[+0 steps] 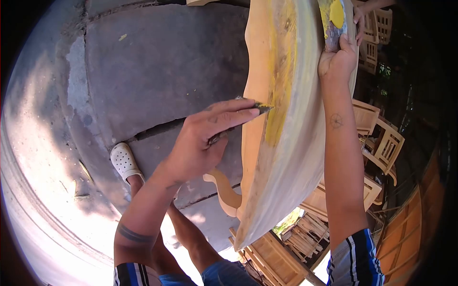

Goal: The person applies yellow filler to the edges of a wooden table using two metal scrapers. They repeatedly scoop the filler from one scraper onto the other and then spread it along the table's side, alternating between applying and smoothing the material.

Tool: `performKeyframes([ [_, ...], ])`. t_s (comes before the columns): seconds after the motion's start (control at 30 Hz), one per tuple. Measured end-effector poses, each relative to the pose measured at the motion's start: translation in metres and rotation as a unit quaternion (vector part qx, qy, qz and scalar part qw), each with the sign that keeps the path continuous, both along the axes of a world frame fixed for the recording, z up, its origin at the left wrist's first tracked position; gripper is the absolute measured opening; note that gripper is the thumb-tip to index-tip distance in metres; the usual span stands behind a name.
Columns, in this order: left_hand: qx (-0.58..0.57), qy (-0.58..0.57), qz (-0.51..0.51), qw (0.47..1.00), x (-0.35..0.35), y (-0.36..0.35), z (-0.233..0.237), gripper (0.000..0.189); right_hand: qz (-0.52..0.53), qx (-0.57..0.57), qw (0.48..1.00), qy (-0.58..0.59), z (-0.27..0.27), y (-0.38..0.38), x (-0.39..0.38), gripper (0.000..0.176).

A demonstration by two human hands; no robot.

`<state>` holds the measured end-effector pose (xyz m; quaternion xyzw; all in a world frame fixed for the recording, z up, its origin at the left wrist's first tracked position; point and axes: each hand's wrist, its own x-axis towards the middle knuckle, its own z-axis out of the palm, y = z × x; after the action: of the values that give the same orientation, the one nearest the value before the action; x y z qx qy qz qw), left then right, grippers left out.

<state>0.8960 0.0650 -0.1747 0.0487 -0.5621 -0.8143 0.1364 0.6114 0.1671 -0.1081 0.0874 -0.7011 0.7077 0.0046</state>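
Note:
My left hand (202, 133) is closed around a small putty knife (264, 108), most of which the fingers hide. Its dark, yellow-smeared tip meets the edge of a pale wooden tabletop (298, 128). Along that edge runs a streaky band of yellow putty (276, 124). My right hand (338, 57) grips a flat, smeared board (332, 42) over the far side of the tabletop. A thick lump of yellow putty (337, 13) sits on this board. Below the edge, the wavy apron and a curved leg (226, 193) of the table show.
Another person's hand (359, 21) touches the tabletop's far side at top right. Unpainted wooden chairs (386, 143) stand beyond the table. A wooden piece of furniture (272, 260) and stacked wood strips (305, 236) lie below. A foot in a white clog (125, 162) rests on the concrete floor (143, 66).

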Motion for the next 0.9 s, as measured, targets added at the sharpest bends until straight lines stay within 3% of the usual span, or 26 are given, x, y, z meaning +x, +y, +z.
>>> performKeyframes([
  [0.07, -0.069, 0.034, 0.050, 0.996, -0.050, -0.029, -0.014, 0.062, 0.004, 0.004, 1.000, -0.004, 0.001, 0.000, 0.000, 0.033],
  [0.2, -0.082, 0.095, -0.051, 0.991, -0.077, -0.032, -0.024, 0.061, 0.019, 0.024, 0.999, 0.013, 0.002, -0.003, 0.006, 0.032],
  [0.27, -0.066, 0.132, -0.097, 0.984, -0.064, -0.022, -0.028, 0.061, 0.031, 0.045, 0.998, 0.018, 0.001, 0.000, 0.004, 0.032],
  [0.37, 0.023, 0.088, -0.093, 0.991, -0.029, 0.017, -0.030, 0.061, 0.075, 0.018, 0.997, 0.018, 0.001, 0.007, -0.008, 0.033],
  [0.57, 0.051, 0.060, 0.054, 0.995, 0.027, 0.106, -0.028, 0.061, 0.094, 0.020, 0.995, 0.022, 0.003, 0.011, -0.018, 0.032],
  [0.67, 0.067, 0.042, 0.046, 0.996, 0.062, 0.130, -0.013, 0.063, 0.095, 0.021, 0.995, 0.013, 0.003, 0.015, -0.020, 0.032],
  [0.8, 0.081, 0.048, -0.021, 0.995, 0.070, 0.071, -0.018, 0.061, 0.073, 0.012, 0.997, 0.010, 0.003, 0.014, -0.026, 0.031],
  [0.83, 0.046, 0.047, 0.043, 0.997, 0.047, 0.048, -0.014, 0.059, 0.063, 0.020, 0.998, 0.012, 0.003, 0.013, -0.024, 0.031],
  [0.9, -0.027, 0.050, 0.076, 0.995, 0.001, 0.012, -0.011, 0.057, 0.044, 0.036, 0.998, 0.017, 0.003, 0.010, -0.022, 0.032],
])
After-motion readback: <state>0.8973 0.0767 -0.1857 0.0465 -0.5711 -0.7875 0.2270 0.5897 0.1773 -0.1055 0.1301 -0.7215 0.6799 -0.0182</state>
